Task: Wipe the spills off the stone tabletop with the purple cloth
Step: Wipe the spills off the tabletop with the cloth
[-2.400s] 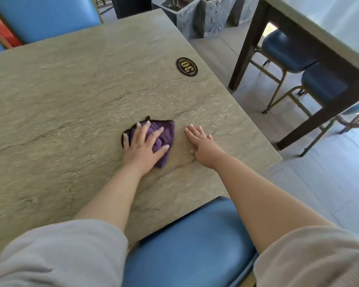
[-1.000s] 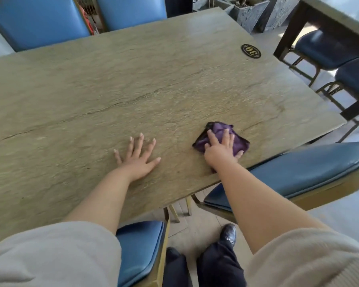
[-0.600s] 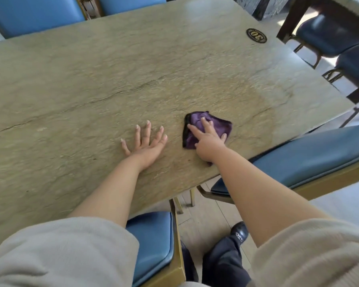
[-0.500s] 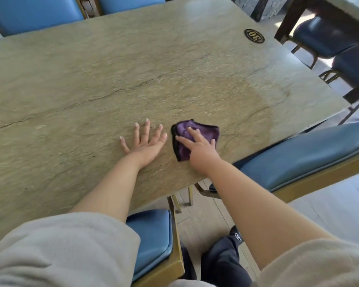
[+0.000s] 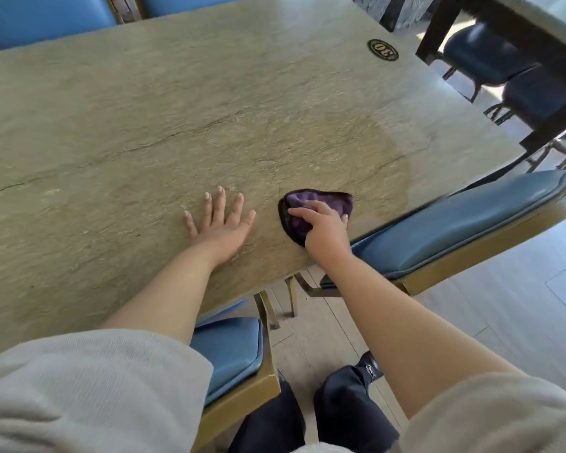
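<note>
The purple cloth [image 5: 311,207] lies bunched on the stone tabletop [image 5: 177,109] close to its near edge. My right hand [image 5: 325,228] presses down on the cloth, thumb stretched to the left across it, and covers its near part. My left hand [image 5: 221,223] rests flat on the bare stone just left of the cloth, fingers spread, not touching it. A darker damp patch [image 5: 350,152] spreads over the stone beyond and to the right of the cloth.
A round black badge marked 30 [image 5: 383,50] sits at the table's far right. Blue chairs stand under the near edge [image 5: 455,220] [image 5: 229,351] and beyond the far edge [image 5: 46,14]. A second dark table [image 5: 520,34] with chairs stands at the right.
The cloth passed from my left hand to my right. My right hand slid it left along the near edge towards my left hand, which stays flat on the stone.
</note>
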Demonstrator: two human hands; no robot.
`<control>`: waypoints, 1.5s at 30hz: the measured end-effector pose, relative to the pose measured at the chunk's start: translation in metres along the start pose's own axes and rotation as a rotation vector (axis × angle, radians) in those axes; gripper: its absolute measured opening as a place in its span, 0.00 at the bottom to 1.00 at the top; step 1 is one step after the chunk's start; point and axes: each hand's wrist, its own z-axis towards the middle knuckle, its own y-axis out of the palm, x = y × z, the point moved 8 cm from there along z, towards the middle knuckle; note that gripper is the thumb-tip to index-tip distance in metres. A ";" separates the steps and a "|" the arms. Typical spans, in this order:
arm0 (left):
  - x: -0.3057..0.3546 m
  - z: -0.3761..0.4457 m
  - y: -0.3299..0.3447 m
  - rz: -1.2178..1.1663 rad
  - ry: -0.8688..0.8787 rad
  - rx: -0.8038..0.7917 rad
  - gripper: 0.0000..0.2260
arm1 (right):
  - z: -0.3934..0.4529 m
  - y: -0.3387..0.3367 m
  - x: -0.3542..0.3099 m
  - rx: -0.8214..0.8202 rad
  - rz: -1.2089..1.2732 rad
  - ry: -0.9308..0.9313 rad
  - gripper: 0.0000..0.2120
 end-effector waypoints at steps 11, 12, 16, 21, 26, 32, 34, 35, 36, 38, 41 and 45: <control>-0.001 0.001 -0.001 -0.012 -0.010 0.045 0.26 | -0.066 0.057 -0.025 -0.120 -0.049 -0.396 0.25; 0.000 0.000 -0.001 -0.007 -0.001 0.044 0.26 | -0.054 0.046 -0.014 -0.034 -0.043 -0.291 0.23; 0.000 -0.002 0.000 0.022 0.019 0.048 0.28 | -0.005 -0.003 0.041 0.244 -0.100 0.253 0.22; 0.000 0.001 0.001 0.032 0.014 0.042 0.28 | 0.005 -0.002 0.051 0.272 -0.090 0.353 0.24; -0.002 0.001 0.001 0.003 0.012 0.036 0.26 | -0.047 0.052 -0.020 0.053 -0.141 -0.190 0.25; -0.003 -0.003 -0.004 -0.159 0.053 0.054 0.28 | -0.050 0.051 -0.024 -0.108 -0.081 -0.480 0.22; -0.003 -0.003 -0.004 -0.172 0.061 0.050 0.30 | -0.015 0.031 -0.005 0.018 -0.093 -0.257 0.23; -0.003 -0.003 -0.003 -0.164 0.062 0.048 0.30 | 0.000 0.025 0.001 0.049 -0.100 -0.149 0.23; -0.003 -0.003 -0.003 -0.158 0.059 0.045 0.29 | 0.013 0.023 0.005 0.054 -0.102 -0.069 0.24; -0.003 -0.002 -0.003 -0.148 0.051 0.042 0.28 | 0.025 0.027 0.002 0.017 -0.123 -0.022 0.25; -0.003 -0.001 -0.004 -0.169 0.036 0.035 0.26 | 0.010 0.043 -0.020 -0.077 -0.141 -0.209 0.29; -0.008 0.002 -0.005 -0.222 0.023 0.013 0.25 | -0.045 0.057 -0.041 -0.223 -0.049 -0.436 0.29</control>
